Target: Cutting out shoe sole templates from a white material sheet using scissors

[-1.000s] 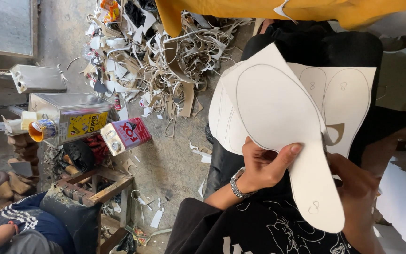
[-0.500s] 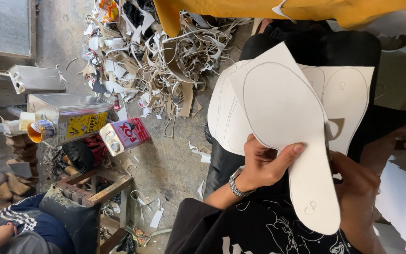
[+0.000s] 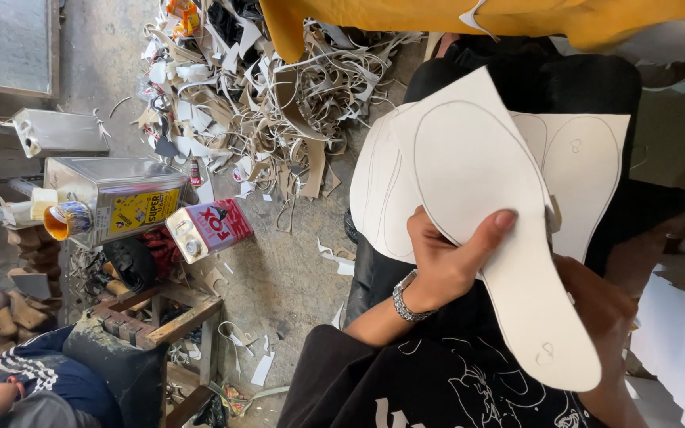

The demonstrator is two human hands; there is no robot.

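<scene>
My left hand, with a metal bracelet on the wrist, pinches a white sheet marked with a sole outline, thumb on its front. The sheet's lower part is cut to the sole's shape, down to a rounded end. My right hand sits behind the sheet's right edge, fingers mostly hidden. A dark scissor blade shows at the cut edge just above it. A second white sheet with sole outlines lies behind, on my lap.
A heap of paper and leather offcuts covers the concrete floor. Two metal tins stand near a wooden stool. Another person's dark sleeve is at the lower left. Yellow material lies along the top.
The sheet has turned slightly in my left hand and the blade sits a little further along the outline. Both hands stay in nearly the same place.
</scene>
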